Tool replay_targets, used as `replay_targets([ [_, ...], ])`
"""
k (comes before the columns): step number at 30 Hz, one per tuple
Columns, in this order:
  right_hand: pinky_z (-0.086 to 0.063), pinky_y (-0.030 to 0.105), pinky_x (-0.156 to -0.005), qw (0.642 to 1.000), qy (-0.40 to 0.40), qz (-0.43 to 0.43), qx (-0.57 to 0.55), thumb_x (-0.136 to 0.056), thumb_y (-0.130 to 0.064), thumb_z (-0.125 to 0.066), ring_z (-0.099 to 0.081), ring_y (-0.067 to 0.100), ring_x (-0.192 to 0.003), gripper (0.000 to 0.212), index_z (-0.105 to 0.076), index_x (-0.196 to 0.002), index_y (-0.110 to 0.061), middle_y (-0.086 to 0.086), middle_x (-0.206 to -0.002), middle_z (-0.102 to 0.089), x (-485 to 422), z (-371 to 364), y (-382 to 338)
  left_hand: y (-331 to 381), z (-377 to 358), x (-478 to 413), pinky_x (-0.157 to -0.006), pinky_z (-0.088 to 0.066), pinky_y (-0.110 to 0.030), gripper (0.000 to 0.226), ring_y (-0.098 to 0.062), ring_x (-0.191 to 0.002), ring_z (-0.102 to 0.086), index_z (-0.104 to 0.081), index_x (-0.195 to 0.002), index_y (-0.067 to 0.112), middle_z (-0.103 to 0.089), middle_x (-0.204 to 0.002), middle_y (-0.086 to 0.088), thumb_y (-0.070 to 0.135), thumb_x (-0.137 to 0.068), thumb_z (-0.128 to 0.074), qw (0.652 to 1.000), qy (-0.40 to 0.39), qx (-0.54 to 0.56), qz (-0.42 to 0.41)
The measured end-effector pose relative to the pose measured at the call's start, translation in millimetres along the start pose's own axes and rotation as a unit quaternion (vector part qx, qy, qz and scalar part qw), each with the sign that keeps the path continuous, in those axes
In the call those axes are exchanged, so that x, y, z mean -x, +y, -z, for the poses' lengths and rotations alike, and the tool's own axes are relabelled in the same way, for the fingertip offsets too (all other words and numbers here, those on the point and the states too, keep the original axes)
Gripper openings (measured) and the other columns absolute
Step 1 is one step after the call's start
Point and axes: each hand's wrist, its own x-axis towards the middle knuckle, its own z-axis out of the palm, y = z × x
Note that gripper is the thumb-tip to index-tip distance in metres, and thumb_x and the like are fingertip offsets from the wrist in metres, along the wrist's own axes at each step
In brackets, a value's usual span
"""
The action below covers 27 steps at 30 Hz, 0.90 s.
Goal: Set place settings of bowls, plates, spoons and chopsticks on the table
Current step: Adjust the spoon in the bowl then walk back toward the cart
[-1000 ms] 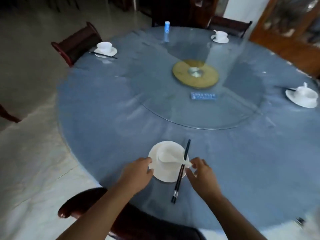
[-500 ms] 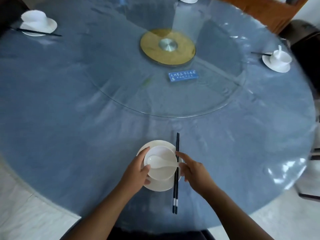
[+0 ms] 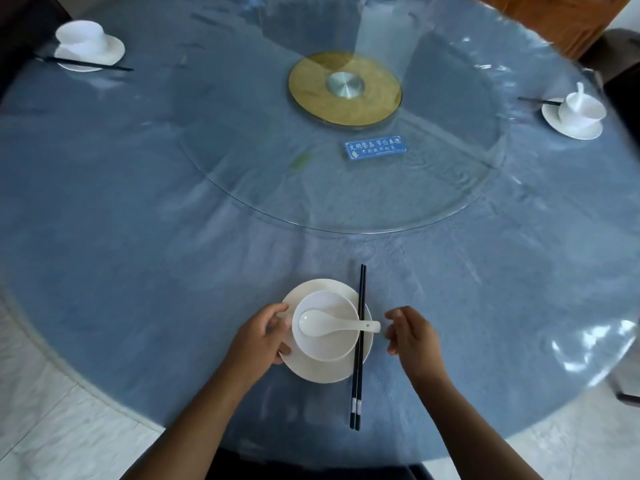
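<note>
A white bowl [image 3: 327, 344] stands on a white plate [image 3: 318, 370] near the front edge of the round blue table [image 3: 138, 237]. A white spoon [image 3: 332, 323] lies in the bowl, its handle pointing right over the rim. Black chopsticks [image 3: 358, 348] lie across the plate's right edge, tips pointing away from me. My left hand [image 3: 259, 337] holds the left side of the bowl and plate, thumb and fingers curled round it. My right hand [image 3: 410, 332] hovers just right of the spoon handle, fingers loosely curled, holding nothing.
A glass turntable [image 3: 346, 209] with a yellow hub [image 3: 344, 90] fills the table's middle; a blue card [image 3: 375, 147] lies on it. Set places stand at the far left [image 3: 88, 46] and right [image 3: 576, 114]. A dark chair [image 3: 620, 57] stands at the right.
My right hand has let go of the chopsticks and spoon handle and drawn back to the right. The view has tilted down towards the table. My left hand stays on the bowl.
</note>
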Motion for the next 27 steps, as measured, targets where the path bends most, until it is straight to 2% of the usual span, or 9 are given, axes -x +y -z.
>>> replay_targets([
  [2, -0.052, 0.042, -0.054, 1.0, -0.015, -0.011, 0.015, -0.093, -0.003, -0.05, -0.057, 0.016, -0.047, 0.026, -0.064, -0.08, -0.02, 0.007, -0.058, -0.063, 4.8, -4.9, 7.2, -5.4, 6.5, -0.4, -0.062, -0.062, -0.046, 0.019, -0.013, -0.056, -0.065, -0.062, -0.112, 0.028, -0.07, -0.092, -0.005, 0.018, -0.098, -0.055, 0.995, 0.081, -0.053, -0.005],
  [4, -0.05, 0.041, -0.054, 0.997, -0.067, 0.007, 0.047, -0.09, -0.003, -0.055, -0.052, 0.015, -0.049, 0.02, -0.063, -0.079, -0.018, 0.011, -0.057, -0.06, 9.1, -10.9, 11.6, -11.8, 9.6, -0.1, -0.07, -0.06, -0.05, 0.028, -0.021, -0.064, -0.063, -0.058, -0.123, 0.028, -0.068, -0.09, -0.007, 0.02, -0.096, -0.059, 0.988, 0.107, -0.108, -0.01],
  [6, -0.045, 0.036, -0.054, 0.993, -0.087, 0.023, 0.07, -0.089, -0.012, -0.066, -0.044, 0.012, -0.053, 0.012, -0.061, -0.078, -0.015, 0.01, -0.058, -0.055, 8.6, -15.1, 15.6, -17.3, 10.0, 0.3, -0.071, -0.06, -0.047, 0.052, -0.023, -0.066, -0.063, -0.043, -0.14, 0.035, -0.064, -0.079, -0.008, 0.025, -0.094, -0.063, 0.988, 0.063, -0.141, -0.003],
  [8, -0.04, 0.032, -0.054, 0.991, -0.082, 0.046, 0.095, -0.086, -0.02, -0.071, -0.039, 0.01, -0.053, 0.015, -0.06, -0.078, -0.015, 0.002, -0.057, -0.049, 5.4, -18.1, 17.3, -20.9, 7.8, 0.8, -0.063, -0.059, -0.039, 0.065, -0.019, -0.06, -0.063, -0.03, -0.148, 0.044, -0.06, -0.072, -0.004, 0.028, -0.094, -0.064, 0.986, 0.005, -0.164, 0.003],
  [12, -0.047, 0.033, -0.058, 0.982, -0.097, 0.086, 0.135, -0.086, -0.028, -0.071, -0.054, 0.019, -0.057, 0.007, -0.067, -0.09, -0.024, 0.005, -0.064, -0.062, -1.2, -20.1, 15.2, -24.0, 2.2, 3.4, -0.043, -0.053, -0.026, 0.072, -0.018, -0.052, -0.061, -0.024, -0.147, 0.055, -0.058, -0.072, 0.001, 0.024, -0.095, -0.063, 0.99, -0.037, -0.135, 0.02],
  [17, -0.049, 0.031, -0.059, 0.983, -0.099, 0.085, 0.127, -0.085, -0.026, -0.071, -0.058, 0.017, -0.06, 0.007, -0.067, -0.089, -0.029, 0.001, -0.066, -0.065, -4.6, -20.2, 14.1, -20.2, 2.4, 6.1, -0.049, -0.06, -0.035, 0.071, -0.033, -0.062, -0.067, -0.026, -0.148, 0.054, -0.063, -0.08, -0.006, 0.017, -0.097, -0.059, 0.992, -0.038, -0.118, 0.032],
  [20, -0.041, 0.03, -0.051, 0.991, -0.042, 0.063, 0.11, -0.086, -0.02, -0.07, -0.046, 0.01, -0.05, 0.011, -0.061, -0.083, -0.025, -0.005, -0.054, -0.053, -3.2, -21.1, 19.1, -19.2, 2.8, 3.8, -0.053, -0.062, -0.037, 0.068, -0.03, -0.059, -0.069, -0.028, -0.152, 0.043, -0.066, -0.08, -0.008, 0.015, -0.098, -0.058, 0.993, -0.031, -0.104, 0.041],
  [23, -0.035, 0.03, -0.048, 0.987, 0.004, 0.029, 0.159, -0.088, -0.022, -0.067, -0.044, 0.011, -0.048, 0.011, -0.057, -0.084, -0.021, -0.008, -0.05, -0.048, -6.1, -17.6, 21.5, -18.5, 1.7, 0.6, -0.049, -0.06, -0.036, 0.067, -0.029, -0.052, -0.07, -0.025, -0.154, 0.035, -0.069, -0.077, -0.011, 0.014, -0.099, -0.057, 0.994, -0.017, -0.087, 0.061],
  [27, -0.042, 0.035, -0.052, 0.974, -0.068, 0.017, 0.215, -0.092, -0.03, -0.062, -0.053, 0.026, -0.057, 0.029, -0.055, -0.075, -0.007, 0.004, -0.059, -0.059, -11.0, -21.8, 16.1, -15.2, -3.7, -3.3, -0.05, -0.062, -0.044, 0.06, -0.03, -0.052, -0.07, -0.036, -0.145, 0.04, -0.069, -0.077, -0.01, 0.006, -0.099, -0.05, 0.995, -0.021, -0.091, 0.045],
])
